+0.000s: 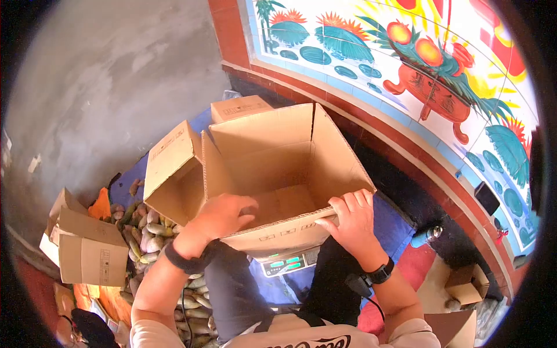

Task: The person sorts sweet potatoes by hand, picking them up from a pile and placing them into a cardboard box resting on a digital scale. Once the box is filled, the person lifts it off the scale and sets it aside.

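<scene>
A large open-topped cardboard box (278, 148) stands in front of me, with its flaps out of view and only its bare bottom showing inside. My left hand (227, 214) curls over the near left corner, fingers hooked inside the rim. On the near rim, close to the right corner, my right hand (355, 217) is closed, thumb outside and fingers over the edge. Below the box, between my knees, a digital scale (288, 264) shows green displays. Whether the box rests on the scale is hidden.
Elongated green and purplish vegetables (152, 238) are heaped at left. Around them stand a tilted open carton (174, 168) and another box (93, 249). A blue bottle (426, 236) and small carton (467, 284) are at right. A person's dark-haired head (93, 327) shows lower left.
</scene>
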Demonstrator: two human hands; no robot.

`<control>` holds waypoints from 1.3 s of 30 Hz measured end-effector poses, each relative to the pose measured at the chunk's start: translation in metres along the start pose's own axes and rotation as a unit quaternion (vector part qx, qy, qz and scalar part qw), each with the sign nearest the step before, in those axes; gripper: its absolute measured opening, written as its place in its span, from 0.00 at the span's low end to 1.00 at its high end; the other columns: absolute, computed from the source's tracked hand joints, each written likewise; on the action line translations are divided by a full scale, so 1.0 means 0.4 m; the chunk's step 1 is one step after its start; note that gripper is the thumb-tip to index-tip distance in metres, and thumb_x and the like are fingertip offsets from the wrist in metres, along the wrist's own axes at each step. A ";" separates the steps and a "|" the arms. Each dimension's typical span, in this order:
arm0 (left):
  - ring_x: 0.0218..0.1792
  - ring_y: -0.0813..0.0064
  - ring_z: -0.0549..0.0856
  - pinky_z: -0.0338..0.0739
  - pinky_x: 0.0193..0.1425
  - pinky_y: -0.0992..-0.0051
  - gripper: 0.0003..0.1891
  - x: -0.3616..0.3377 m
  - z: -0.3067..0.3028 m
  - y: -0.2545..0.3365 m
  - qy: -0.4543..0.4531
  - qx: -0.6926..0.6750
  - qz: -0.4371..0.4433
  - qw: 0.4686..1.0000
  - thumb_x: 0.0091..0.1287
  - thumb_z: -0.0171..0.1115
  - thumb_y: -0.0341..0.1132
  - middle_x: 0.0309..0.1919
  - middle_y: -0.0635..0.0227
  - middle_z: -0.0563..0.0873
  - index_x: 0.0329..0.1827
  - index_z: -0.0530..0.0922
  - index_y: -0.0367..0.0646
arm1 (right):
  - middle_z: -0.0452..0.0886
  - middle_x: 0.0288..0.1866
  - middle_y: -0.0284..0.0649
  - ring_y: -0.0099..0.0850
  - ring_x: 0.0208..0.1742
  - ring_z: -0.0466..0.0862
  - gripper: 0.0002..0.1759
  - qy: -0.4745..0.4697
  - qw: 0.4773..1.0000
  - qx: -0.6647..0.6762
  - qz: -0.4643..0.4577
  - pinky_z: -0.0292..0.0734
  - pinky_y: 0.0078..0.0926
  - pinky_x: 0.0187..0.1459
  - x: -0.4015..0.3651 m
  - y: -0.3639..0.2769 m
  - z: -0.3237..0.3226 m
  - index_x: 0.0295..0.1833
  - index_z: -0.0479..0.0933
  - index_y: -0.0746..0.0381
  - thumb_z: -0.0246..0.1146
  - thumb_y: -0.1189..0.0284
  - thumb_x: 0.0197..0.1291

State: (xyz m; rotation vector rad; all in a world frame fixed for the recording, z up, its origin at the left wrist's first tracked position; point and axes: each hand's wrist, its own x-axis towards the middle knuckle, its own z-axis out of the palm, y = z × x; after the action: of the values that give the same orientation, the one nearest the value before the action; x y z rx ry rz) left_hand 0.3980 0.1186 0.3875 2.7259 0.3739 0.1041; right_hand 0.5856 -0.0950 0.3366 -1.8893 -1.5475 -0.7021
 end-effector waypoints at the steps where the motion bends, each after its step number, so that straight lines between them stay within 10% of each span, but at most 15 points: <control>1: 0.36 0.57 0.84 0.78 0.41 0.65 0.11 -0.006 0.001 -0.002 0.003 -0.001 -0.004 1.000 0.58 0.61 0.33 0.33 0.56 0.84 0.42 0.79 0.43 | 0.72 0.30 0.41 0.41 0.36 0.71 0.23 -0.015 1.000 0.012 0.005 0.64 0.41 0.44 -0.002 -0.002 0.002 0.36 0.75 0.62 0.70 0.59 0.36; 12: 0.45 0.61 0.82 0.74 0.51 0.71 0.10 -0.110 0.028 -0.022 0.292 -0.099 0.038 0.950 0.57 0.60 0.26 0.40 0.57 0.83 0.42 0.79 0.37 | 0.71 0.31 0.43 0.43 0.39 0.71 0.23 -0.026 0.999 -0.031 -0.002 0.63 0.43 0.48 -0.011 -0.024 0.002 0.35 0.72 0.63 0.70 0.57 0.39; 18: 0.47 0.66 0.81 0.72 0.54 0.71 0.10 -0.277 0.073 -0.090 0.392 -0.116 -0.099 0.907 0.59 0.55 0.24 0.41 0.61 0.83 0.42 0.78 0.38 | 0.73 0.38 0.44 0.44 0.44 0.71 0.27 -0.015 0.998 -0.059 -0.001 0.62 0.47 0.57 -0.022 -0.039 0.007 0.45 0.72 0.62 0.70 0.59 0.40; 25: 0.40 0.54 0.82 0.75 0.46 0.66 0.08 -0.578 0.343 -0.292 0.332 -0.099 -0.295 0.891 0.58 0.59 0.31 0.36 0.53 0.83 0.38 0.80 0.37 | 0.73 0.53 0.46 0.43 0.57 0.70 0.32 0.009 0.995 -0.090 -0.040 0.56 0.49 0.64 -0.049 -0.040 0.018 0.56 0.69 0.63 0.68 0.63 0.45; 31: 0.38 0.55 0.83 0.78 0.40 0.61 0.12 -0.886 0.734 -0.399 0.029 0.000 -0.412 0.911 0.58 0.54 0.40 0.34 0.54 0.84 0.32 0.80 0.42 | 0.67 0.63 0.48 0.47 0.65 0.64 0.31 0.031 0.994 -0.098 -0.046 0.53 0.50 0.66 -0.077 -0.048 0.034 0.60 0.66 0.64 0.65 0.70 0.49; 34: 0.43 0.55 0.82 0.76 0.49 0.62 0.16 -0.921 0.727 -0.308 -0.015 -0.104 -0.620 0.777 0.56 0.55 0.46 0.39 0.57 0.83 0.39 0.82 0.46 | 0.64 0.66 0.51 0.51 0.67 0.60 0.28 0.059 0.989 -0.122 -0.050 0.51 0.52 0.66 -0.107 -0.037 0.042 0.60 0.65 0.66 0.62 0.69 0.53; 39: 0.62 0.59 0.68 0.64 0.62 0.59 0.19 -1.038 0.777 -0.275 -0.079 -0.050 -0.714 0.693 0.54 0.58 0.42 0.55 0.60 0.74 0.49 0.78 0.47 | 0.61 0.67 0.52 0.51 0.68 0.58 0.28 0.055 0.988 -0.133 -0.065 0.51 0.51 0.66 -0.174 -0.012 0.043 0.61 0.62 0.66 0.60 0.72 0.55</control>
State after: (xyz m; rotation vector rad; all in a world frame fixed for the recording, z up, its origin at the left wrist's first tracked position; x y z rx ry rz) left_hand 0.0100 -0.0104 0.0499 1.5817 2.1289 -0.5027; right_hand 0.5688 -0.1284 0.2751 -1.9108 -1.5796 -1.1000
